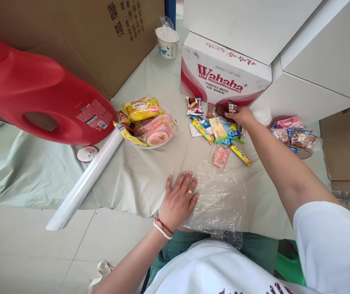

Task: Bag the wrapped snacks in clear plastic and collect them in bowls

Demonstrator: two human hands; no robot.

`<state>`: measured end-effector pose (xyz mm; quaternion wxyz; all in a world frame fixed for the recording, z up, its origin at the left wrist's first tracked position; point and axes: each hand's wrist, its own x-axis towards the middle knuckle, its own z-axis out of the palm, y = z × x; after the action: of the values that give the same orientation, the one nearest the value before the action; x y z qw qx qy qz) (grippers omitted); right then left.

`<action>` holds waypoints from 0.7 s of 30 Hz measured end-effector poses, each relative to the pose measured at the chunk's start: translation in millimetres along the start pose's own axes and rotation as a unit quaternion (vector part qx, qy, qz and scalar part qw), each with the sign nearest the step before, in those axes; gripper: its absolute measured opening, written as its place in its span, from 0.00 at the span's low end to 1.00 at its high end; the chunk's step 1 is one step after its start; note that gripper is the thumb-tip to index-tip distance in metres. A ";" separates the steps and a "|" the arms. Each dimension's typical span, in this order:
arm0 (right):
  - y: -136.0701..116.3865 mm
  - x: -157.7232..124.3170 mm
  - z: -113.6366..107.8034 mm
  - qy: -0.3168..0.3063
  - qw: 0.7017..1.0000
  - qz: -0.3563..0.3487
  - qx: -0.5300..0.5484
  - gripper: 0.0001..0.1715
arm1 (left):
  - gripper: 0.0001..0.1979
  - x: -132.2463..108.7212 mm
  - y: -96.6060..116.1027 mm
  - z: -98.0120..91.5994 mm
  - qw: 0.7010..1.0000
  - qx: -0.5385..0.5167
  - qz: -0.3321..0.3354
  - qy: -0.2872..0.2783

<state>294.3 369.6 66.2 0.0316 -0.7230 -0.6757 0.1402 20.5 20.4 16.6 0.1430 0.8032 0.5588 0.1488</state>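
Bowl (162,144) at left: yellow and pink snack packets (144,109) inside. Paper cup (168,49) behind has clear film (166,29) in it. Your left hand (178,202) lies flat, fingers spread, gripping nothing, at the crinkled plastic (220,196). Loose snack pile (218,128) sits before the Wahaha carton (220,77); your right hand (243,117) pinches a dark brown packet (232,107) at the pile's back. Rightmost, brownish dish (305,155) holds wrapped snacks (300,138).

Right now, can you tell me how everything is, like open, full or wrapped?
Left hand: open, palm down
Right hand: gripping a brown snack
Brown snack: wrapped
Clear plastic: spread out, crumpled
Bowl: full of packets
Dish: piled with packets
Cup: upright
Cloth: wrinkled
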 end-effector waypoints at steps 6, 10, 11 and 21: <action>-29.6 2.6 11.5 0.013 0.982 -0.099 -0.159 0.34 | 0.26 0.2 1.3 -0.2 1.000 0.000 -0.006 0.001; -27.1 5.5 8.8 -0.018 0.981 -0.076 -0.177 0.34 | 0.25 1.0 1.7 -0.3 1.000 -0.002 -0.009 -0.001; -27.0 3.7 4.7 -0.012 0.981 -0.066 -0.180 0.34 | 0.25 1.2 1.9 -0.5 1.000 -0.002 -0.010 -0.001; -43.3 -164.4 -50.2 -0.005 0.977 -0.194 -0.090 0.27 | 0.27 0.7 4.8 -2.1 1.000 -0.007 -0.013 -0.003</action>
<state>256.9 218.4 150.8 -0.0102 -0.5774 -0.8131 0.0735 24.1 19.6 20.5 0.1520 0.7953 0.5679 0.1482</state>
